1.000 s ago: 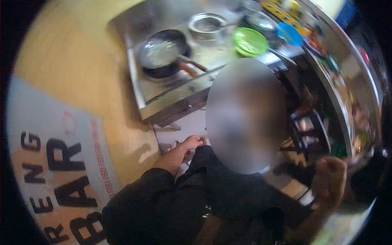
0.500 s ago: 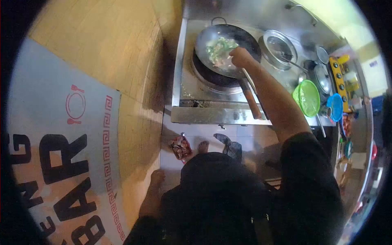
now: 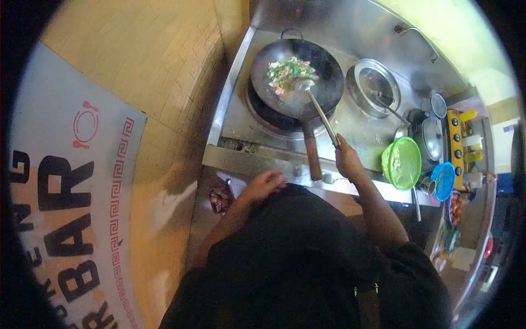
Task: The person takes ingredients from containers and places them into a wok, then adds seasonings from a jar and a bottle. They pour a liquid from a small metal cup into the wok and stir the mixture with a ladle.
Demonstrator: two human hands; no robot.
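A dark wok (image 3: 326, 74) with a brown wooden handle (image 3: 312, 151) rests on the burner, tilted slightly. Chopped green, white and pinkish food (image 3: 290, 71) lies inside it. My right hand (image 3: 349, 159) is wrapped round the end of a long metal ladle (image 3: 323, 117), whose bowl touches the food. Near the stove's front edge, left of the wok handle, my left hand (image 3: 267, 183) is held with its fingers apart, holding nothing.
Right of the wok sits a round metal pan (image 3: 378, 85) with a ladle in it. Farther right are a green basket (image 3: 402, 163), a blue basket (image 3: 445, 181), a lidded pot (image 3: 432, 140) and yellow-capped bottles (image 3: 472, 157). A wall (image 3: 186, 33) stands at the left.
My right hand has drawn back from over the wok to the ladle's end. My left hand has risen from low at the left to the stove's front edge. The view has shifted.
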